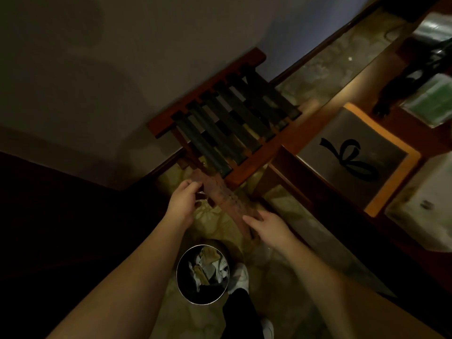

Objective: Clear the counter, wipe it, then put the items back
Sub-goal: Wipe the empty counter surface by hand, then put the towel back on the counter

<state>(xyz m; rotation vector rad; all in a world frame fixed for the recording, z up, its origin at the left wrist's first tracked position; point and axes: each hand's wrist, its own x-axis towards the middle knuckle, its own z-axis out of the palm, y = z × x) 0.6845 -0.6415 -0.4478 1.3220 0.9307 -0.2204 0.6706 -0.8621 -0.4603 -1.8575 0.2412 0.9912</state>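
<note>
Two hands: both on a reddish strip (225,204), held between them
Left hand (182,201): fingers pinched on strip's far end
Right hand (265,228): fingers curled around near end
Bin (203,274): below the hands
Rack (220,128): beyond them
Counter (342,211): right of right hand

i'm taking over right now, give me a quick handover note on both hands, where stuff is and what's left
Left hand: grip closed on the far end of a long reddish-brown strip, held over the floor.
Right hand: grip on the near end of the same strip.
Bin: on the floor below the hands, crumpled paper inside.
Folding rack: stands against the wall beyond the strip.
Counter: to the right, not cleared. A dark box with a bow, a pale bag and a green packet are on it.
Done: nothing visible yet.
Left: clear the counter, wipe it, put the items back. No cloth in view.
</note>
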